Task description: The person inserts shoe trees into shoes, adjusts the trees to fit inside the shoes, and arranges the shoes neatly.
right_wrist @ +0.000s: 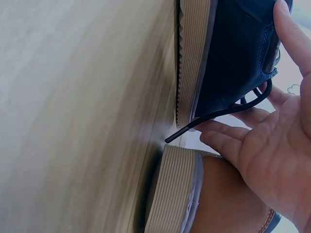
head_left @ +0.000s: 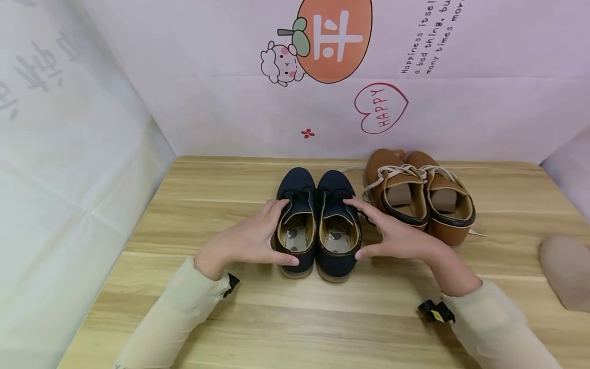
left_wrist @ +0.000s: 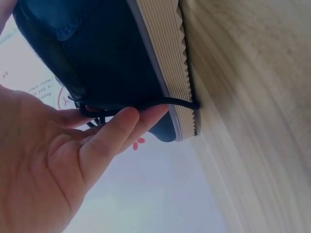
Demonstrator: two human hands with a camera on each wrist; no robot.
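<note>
Two navy blue lace-up shoes stand side by side on the wooden table, toes toward the back wall: a left shoe (head_left: 297, 261) and a right shoe (head_left: 338, 264). My left hand (head_left: 251, 238) lies along the left shoe's outer side, fingers by the laces, thumb over the heel. In the left wrist view its fairly straight fingers (left_wrist: 109, 141) rest against the shoe beside a dangling dark lace (left_wrist: 165, 101). My right hand (head_left: 398, 236) spans the right shoe's outer side the same way, thumb at the heel. Its extended fingers (right_wrist: 228, 133) sit under another loose lace (right_wrist: 228, 110).
A pair of brown shoes (head_left: 449, 225) with pale laces stands close to the right, partly behind my right forearm. Farther right lies a beige rounded object (head_left: 564, 269). A printed white sheet (head_left: 221, 113) hangs behind the wooden table (head_left: 295, 328).
</note>
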